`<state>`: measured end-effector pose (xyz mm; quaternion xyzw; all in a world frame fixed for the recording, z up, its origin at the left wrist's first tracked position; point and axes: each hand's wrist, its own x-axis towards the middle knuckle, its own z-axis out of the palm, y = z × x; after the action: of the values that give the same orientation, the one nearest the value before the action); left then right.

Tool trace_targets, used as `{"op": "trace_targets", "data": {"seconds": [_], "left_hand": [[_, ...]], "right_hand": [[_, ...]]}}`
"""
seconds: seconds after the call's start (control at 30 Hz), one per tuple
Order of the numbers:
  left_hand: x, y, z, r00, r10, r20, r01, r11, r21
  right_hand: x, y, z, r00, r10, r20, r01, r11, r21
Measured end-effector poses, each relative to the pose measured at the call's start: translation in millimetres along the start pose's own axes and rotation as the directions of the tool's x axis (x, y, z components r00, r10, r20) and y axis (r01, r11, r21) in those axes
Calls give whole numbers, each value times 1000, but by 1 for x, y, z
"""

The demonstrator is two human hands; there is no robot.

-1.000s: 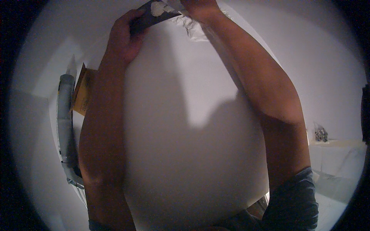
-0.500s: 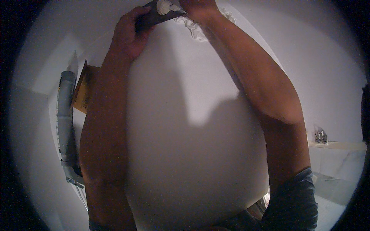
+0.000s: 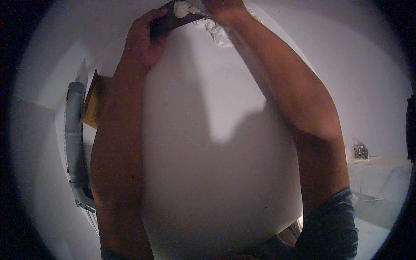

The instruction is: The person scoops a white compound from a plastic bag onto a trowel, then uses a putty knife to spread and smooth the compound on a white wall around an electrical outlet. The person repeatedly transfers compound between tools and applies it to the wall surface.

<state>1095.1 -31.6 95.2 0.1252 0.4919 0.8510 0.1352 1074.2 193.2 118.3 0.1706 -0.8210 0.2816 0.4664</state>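
Observation:
At the top of the view, my left hand (image 3: 145,37) is closed round a dark flat plate (image 3: 167,24), thumb on its upper face. A lump of white paste (image 3: 182,8) sits on this plate. My right hand (image 3: 225,11) is bent in at the plate's right tip. Its fingers look closed but are mostly cut off by the upper edge, so what they hold is hidden. Just below lies a ragged white crumpled strip (image 3: 219,34), resting on a large smooth white surface (image 3: 190,151) between my forearms.
Left of my left forearm are a grey caulking gun (image 3: 76,130) with a clear nozzle and a brown cardboard piece (image 3: 93,104). At the right, small metal pieces (image 3: 361,151) stand on a pale ledge (image 3: 381,162). White walls (image 3: 368,78) surround the surface.
My left hand and the plate with the paste have shifted very slightly to the left. My right hand stays almost where it was.

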Motion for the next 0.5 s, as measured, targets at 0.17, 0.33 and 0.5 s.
{"op": "trace_targets", "data": {"seconds": [0.17,0.33,0.5], "left_hand": [[-8,-3,-9,985,153,82,-160,984,82],[4,4,-7,1000,13,19,-14,997,71],[5,-8,19,1000,21,-23,-23,994,-111]], "right_hand": [[4,-2,18,998,59,0,-59,996,-62],[3,-5,-17,972,215,95,-223,971,83],[-6,21,-30,984,177,-11,-178,982,-56]]}}
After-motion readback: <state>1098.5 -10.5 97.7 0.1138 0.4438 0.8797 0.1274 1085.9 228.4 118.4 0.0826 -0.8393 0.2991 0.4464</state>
